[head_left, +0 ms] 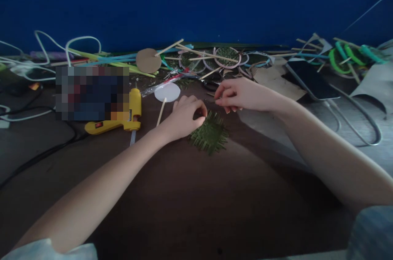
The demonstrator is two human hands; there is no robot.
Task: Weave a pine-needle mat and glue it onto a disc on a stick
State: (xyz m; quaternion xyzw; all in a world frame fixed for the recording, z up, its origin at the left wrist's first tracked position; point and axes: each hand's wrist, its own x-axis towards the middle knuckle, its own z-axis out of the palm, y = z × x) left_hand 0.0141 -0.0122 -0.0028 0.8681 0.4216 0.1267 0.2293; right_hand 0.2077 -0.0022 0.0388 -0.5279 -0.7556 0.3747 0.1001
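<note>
Head view: left hand (pixel 186 117), thumb and forefinger pinched on the upper-left edge of green woven mat (pixel 211 134); right hand (pixel 236 96), fingertips closed just beyond it, contents too small to tell. Mat flat, mid-table; likely light, pliable, fray-prone, so grip the weave, not the fringe. Brown table (pixel 184 202); yellow glue gun (pixel 123 120); blue wall (pixel 196 2).

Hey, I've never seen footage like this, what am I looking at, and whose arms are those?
This is one picture from a camera worn on a person's head, looking down at their own bare hands. The left hand pinches the edge of a small square mat woven of green strips on the dark brown table. The right hand hovers just beyond it, fingertips pinched; anything held is too small to tell. A yellow plastic glue gun lies further left.
</note>
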